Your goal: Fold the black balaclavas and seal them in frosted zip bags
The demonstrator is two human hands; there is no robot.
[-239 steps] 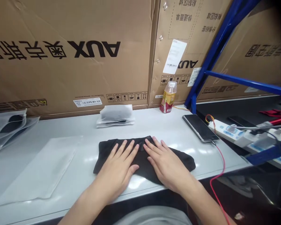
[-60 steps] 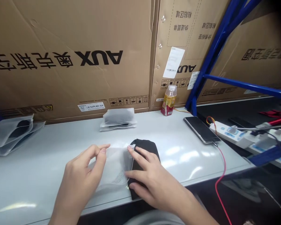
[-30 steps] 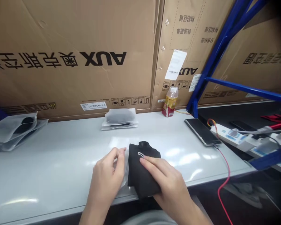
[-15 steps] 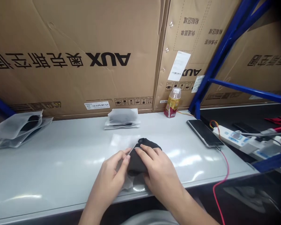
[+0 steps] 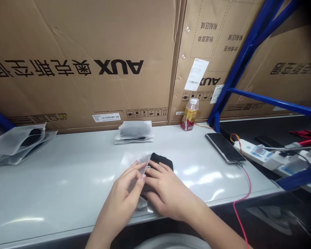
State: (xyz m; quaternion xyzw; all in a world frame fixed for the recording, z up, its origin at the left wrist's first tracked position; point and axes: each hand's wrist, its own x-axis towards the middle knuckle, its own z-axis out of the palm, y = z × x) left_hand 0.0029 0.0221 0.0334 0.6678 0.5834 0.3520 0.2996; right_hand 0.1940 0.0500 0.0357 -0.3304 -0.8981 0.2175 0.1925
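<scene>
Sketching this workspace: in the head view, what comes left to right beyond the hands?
Frosted plastic bags holding black items, frosted plastic bag on a flat stack, yellow-and-red plastic bottle, black smartphone, white power strip.

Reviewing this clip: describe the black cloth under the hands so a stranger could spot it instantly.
On the white bench below the big AUX carton, look at the front middle, right under the person's right hand. There lies a folded black cloth, with a translucent bag pinched by the left hand against its side. The other black items, back and far left, sit inside frosted bags.
</scene>
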